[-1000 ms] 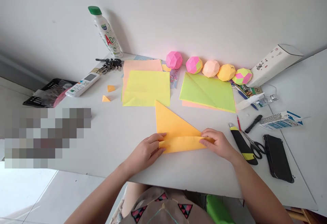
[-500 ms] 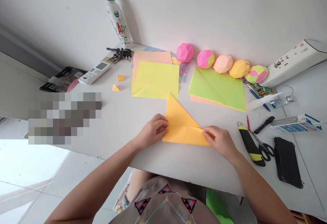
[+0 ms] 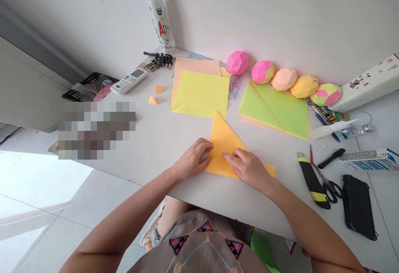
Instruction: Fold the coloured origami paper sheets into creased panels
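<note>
An orange paper sheet [image 3: 223, 139], folded into a triangle with its bottom strip turned up, lies on the white table [image 3: 156, 140] in front of me. My left hand [image 3: 193, 159] has its fingers curled on the paper's left edge and pins it down. My right hand [image 3: 247, 167] lies over the folded strip with its fingertips pressed flat near the middle of the crease. Neither hand lifts the paper off the table.
Yellow paper [image 3: 201, 93] and green paper [image 3: 277, 109] lie further back, with several paper polyhedra [image 3: 282, 77] by the wall. A utility knife [image 3: 313, 180], scissors [image 3: 327, 183], a marker [image 3: 331, 158] and a phone [image 3: 358, 206] are to the right. A bottle [image 3: 160, 17], keys [image 3: 158, 60] and a remote [image 3: 128, 81] are at the back left.
My right hand has slid left along the folded strip from its right end to near the middle. The left hand stays at the left edge. The view has shifted, so things sit further right.
</note>
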`<state>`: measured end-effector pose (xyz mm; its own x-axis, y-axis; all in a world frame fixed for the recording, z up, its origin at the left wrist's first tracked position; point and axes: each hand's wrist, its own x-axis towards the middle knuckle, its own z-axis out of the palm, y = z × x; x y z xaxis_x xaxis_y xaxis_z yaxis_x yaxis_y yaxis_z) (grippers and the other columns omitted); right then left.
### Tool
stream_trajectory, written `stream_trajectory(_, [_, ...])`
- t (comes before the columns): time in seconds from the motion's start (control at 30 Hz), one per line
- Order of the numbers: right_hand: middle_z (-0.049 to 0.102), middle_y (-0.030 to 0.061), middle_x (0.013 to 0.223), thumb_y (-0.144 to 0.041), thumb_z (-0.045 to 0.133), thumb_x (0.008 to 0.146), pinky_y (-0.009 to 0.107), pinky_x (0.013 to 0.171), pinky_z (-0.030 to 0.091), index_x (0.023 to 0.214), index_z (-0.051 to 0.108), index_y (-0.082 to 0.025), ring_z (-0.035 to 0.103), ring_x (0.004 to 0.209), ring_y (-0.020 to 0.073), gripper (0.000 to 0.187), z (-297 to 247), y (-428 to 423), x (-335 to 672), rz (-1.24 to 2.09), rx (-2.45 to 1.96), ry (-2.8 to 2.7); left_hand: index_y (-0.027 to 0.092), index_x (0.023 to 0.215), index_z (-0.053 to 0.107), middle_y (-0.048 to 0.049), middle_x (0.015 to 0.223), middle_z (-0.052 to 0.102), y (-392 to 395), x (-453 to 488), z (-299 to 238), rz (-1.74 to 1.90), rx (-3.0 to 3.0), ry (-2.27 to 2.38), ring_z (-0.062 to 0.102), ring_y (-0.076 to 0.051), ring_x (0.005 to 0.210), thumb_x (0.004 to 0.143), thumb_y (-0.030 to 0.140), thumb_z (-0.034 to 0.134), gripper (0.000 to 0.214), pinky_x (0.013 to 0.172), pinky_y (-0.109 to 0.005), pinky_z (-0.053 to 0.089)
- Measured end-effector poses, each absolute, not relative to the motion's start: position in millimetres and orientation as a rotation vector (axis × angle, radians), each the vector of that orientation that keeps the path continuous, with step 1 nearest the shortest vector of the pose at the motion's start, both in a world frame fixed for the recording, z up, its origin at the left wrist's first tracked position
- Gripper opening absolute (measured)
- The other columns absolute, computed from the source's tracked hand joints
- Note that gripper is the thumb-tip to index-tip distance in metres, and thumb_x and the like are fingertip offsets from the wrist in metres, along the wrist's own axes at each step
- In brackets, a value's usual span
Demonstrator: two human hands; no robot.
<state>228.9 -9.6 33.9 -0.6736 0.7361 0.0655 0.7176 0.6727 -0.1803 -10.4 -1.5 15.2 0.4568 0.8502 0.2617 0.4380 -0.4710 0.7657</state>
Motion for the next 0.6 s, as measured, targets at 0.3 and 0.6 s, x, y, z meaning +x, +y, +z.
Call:
stream_trajectory(0.3, [0.05,0.0039,0.081,-0.011,0.042,0.089,0.024,0.052,0.031,0.13,0.056,-0.029,0.043,0.062,0.0132,0.047,36.3,-2.7,225.4,0.036,-1.158,-2.964,0.003,0.129,0.048,-0.0234,0.143,0.041,-83.5,22.4,15.1,0.599,2.753,1.002,0.032,-0.034,0.138,0.095,0.044,0.043,0.054,0.109,-0.047,0.037])
stream_trajectory(0.6, [0.046,0.0014,0.078,-0.002,0.039,0.086,0.021,0.046,0.025,0.132,0.054,-0.027,0.044,0.057,0.0097,0.054,29.0,-0.2,221.3,-0.138,-1.093,-2.932,-0.002,0.129,0.051,-0.0233,0.144,0.041,-84.9,19.7,4.0,0.566,2.908,0.992,0.036,-0.036,0.135,0.093,0.064,0.03,0.078,0.114,-0.046,0.028])
